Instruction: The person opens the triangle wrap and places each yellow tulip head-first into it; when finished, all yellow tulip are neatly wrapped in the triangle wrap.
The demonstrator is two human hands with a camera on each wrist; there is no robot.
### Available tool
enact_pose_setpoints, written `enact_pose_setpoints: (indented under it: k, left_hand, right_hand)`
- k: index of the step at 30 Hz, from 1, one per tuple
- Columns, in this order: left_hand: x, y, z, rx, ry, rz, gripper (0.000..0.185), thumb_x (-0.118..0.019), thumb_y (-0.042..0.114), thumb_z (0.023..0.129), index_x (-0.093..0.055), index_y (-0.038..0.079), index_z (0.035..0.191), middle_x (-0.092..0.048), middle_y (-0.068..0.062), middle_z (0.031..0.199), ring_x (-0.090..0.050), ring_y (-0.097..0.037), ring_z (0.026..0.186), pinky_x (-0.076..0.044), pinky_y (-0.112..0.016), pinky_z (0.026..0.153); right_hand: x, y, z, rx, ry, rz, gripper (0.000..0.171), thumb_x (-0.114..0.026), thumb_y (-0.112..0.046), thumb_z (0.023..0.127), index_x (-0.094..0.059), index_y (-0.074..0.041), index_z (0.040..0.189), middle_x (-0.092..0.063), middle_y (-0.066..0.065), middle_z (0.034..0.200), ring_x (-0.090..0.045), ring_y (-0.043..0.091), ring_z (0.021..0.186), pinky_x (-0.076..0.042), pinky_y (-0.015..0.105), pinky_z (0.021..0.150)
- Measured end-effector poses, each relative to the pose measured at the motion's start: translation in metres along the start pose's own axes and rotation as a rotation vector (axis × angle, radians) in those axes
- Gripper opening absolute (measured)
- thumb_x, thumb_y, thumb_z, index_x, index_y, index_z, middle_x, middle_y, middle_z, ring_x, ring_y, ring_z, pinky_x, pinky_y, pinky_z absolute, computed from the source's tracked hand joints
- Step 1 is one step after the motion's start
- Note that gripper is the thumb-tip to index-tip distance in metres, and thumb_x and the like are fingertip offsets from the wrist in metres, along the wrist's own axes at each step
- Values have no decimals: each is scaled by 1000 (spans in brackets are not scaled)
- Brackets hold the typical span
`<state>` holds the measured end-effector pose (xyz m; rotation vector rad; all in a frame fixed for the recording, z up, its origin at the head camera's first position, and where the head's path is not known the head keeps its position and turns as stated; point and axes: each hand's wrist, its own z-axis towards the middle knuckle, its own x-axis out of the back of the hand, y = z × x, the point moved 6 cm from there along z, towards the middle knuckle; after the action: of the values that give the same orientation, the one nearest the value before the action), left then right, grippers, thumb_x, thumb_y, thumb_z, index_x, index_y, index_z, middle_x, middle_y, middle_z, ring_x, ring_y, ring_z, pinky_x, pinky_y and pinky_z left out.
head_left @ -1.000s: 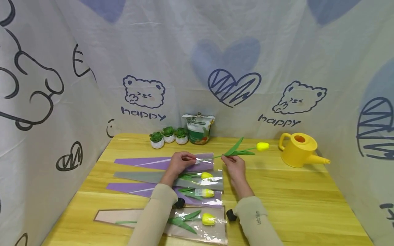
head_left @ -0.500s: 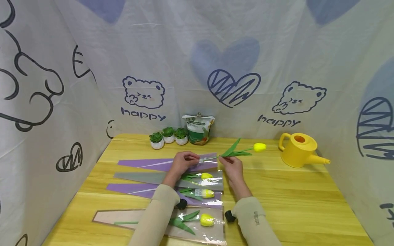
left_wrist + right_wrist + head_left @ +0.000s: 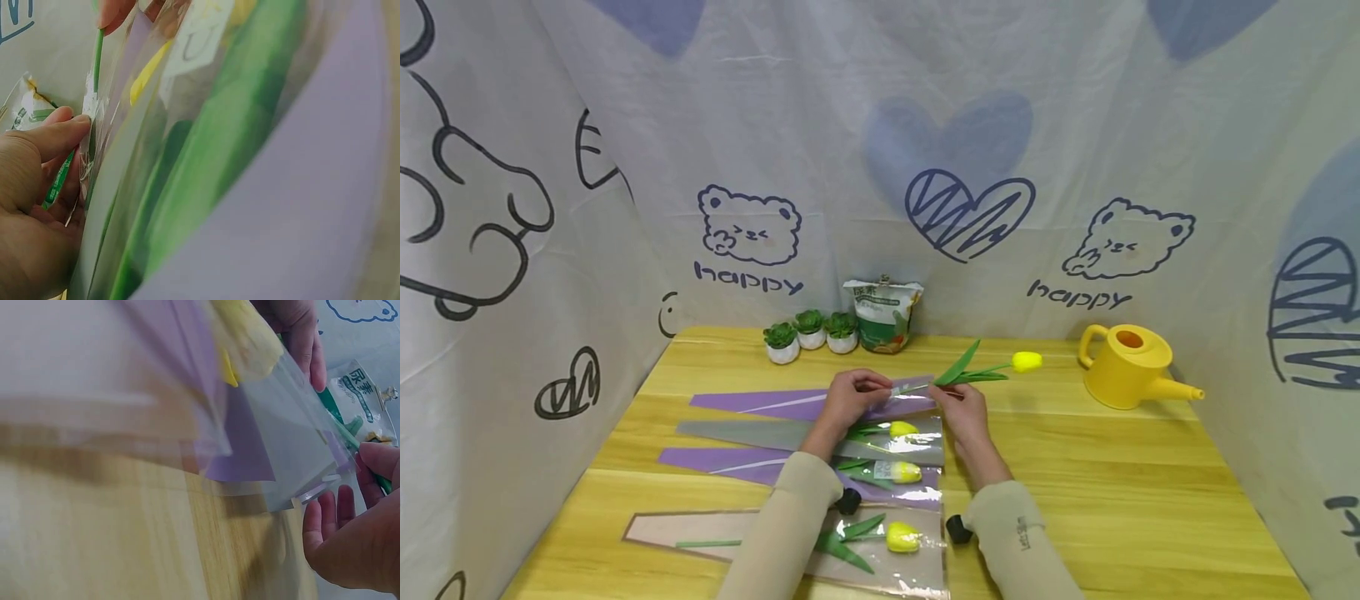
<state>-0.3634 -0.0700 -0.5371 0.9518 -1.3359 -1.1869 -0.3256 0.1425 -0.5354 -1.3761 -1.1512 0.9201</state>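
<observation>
Leftmost on the yellow wooden table point(image 3: 1112, 467), four long tapered cellophane flower sleeves lie in a stack running toward 6 o'clock, each with its narrow tip pointing to 9 o'clock. The nearest, a brown-edged clear sleeve point(image 3: 700, 529), the next purple sleeve point(image 3: 722, 460) and the grey sleeve point(image 3: 752, 431) each contain a yellow artificial tulip at the wide end. The farthest, a purple cellophane sleeve with a clear front point(image 3: 760, 402), has its wide mouth at 3 o'clock.

At that mouth, the left hand point(image 3: 848, 397) pinches the clear front edge of the sleeve between thumb and fingertips; the left wrist view shows the fingers point(image 3: 56, 134) curled against the film, with the green stem just beside them.

Immediately to the right, the right hand point(image 3: 958, 406) grips the stem of a loose yellow artificial tulip with green leaves point(image 3: 981, 372). The tulip is held just above the table, between the two hands and the far edge. Its long axis runs close to the 9-to-3 line, slightly raised at the 3 o'clock end: the cut stem end points to 9 o'clock, at the sleeve mouth, and the yellow bud points to 3 o'clock. Whether the stem tip has passed inside the film cannot be told.

At 12 o'clock from the hands stand three small green succulents in white pots point(image 3: 811, 333) and a printed white-and-green pouch point(image 3: 883, 315). Well apart at 3 o'clock stands a yellow plastic watering can point(image 3: 1131, 367), spout pointing to 3 o'clock.
</observation>
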Motion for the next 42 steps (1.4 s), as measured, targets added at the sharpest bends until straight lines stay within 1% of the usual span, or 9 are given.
enact_pose_setpoints:
  k: [9,17,20,27,33,34,37,40,42]
  left_hand:
    - [0,2,-1,1,1,-21,13,-80,1,88,-79,1,101,-79,-14,100,-68,-7,78,-51,-21,70]
    - [0,2,-2,-10,-6,-14,12,-79,2,89,-79,0,101,-79,-14,100,-67,-7,78,-51,-21,69]
    - [0,0,-2,-5,-7,-9,12,-80,2,89,-79,0,100,-79,-13,99,-66,-7,77,-51,-21,68]
    - [0,0,-2,-21,-11,-9,11,-79,2,89,-79,1,100,-79,-14,100,-67,-8,78,-52,-21,69]
    - [-3,1,-1,-35,-25,-21,13,-80,1,88,-79,0,101,-79,-15,100,-67,-8,78,-52,-21,70]
    - [-3,1,-1,-37,-25,-21,13,-80,1,88,-79,0,101,-79,-15,99,-67,-8,78,-52,-21,70]
    - [-3,0,-1,-41,-20,-20,13,-79,1,89,-78,-1,101,-79,-15,98,-67,-8,78,-52,-21,70]
    - [-3,-1,-1,-36,-16,-5,12,-79,1,89,-78,-2,101,-79,-16,98,-67,-8,78,-51,-20,69]
    - [-4,-3,-1,-33,-13,8,12,-79,1,89,-78,-2,100,-78,-16,98,-66,-7,77,-51,-20,68]
  right_hand:
    - [-1,1,0,-26,-3,-2,29,-78,-15,93,-72,4,114,-70,12,111,-61,18,97,-52,23,83]
    - [1,5,1,-49,-15,-1,31,-75,-17,95,-70,4,117,-69,13,115,-60,20,102,-52,31,92]
    - [1,8,2,-65,-15,18,31,-75,-17,96,-70,4,118,-69,10,112,-60,19,100,-52,30,92]
    - [2,8,3,-55,-16,39,28,-76,-16,95,-71,3,115,-69,3,101,-60,16,92,-53,23,81]
    - [3,9,3,-57,-37,9,28,-74,-19,97,-71,3,113,-68,4,102,-58,18,97,-51,29,89]
    - [3,9,3,-61,-40,10,27,-74,-18,97,-71,3,113,-67,3,101,-57,17,96,-51,29,87]
    - [3,11,3,-87,-58,28,28,-74,-19,97,-71,4,112,-64,0,89,-54,13,76,-49,24,70]
    - [2,13,1,-129,-79,35,28,-72,-22,98,-70,3,111,-57,-3,77,-44,7,59,-40,20,53]
    - [2,16,1,-154,-90,30,29,-71,-23,99,-70,3,110,-53,-4,71,-42,7,54,-38,20,49]
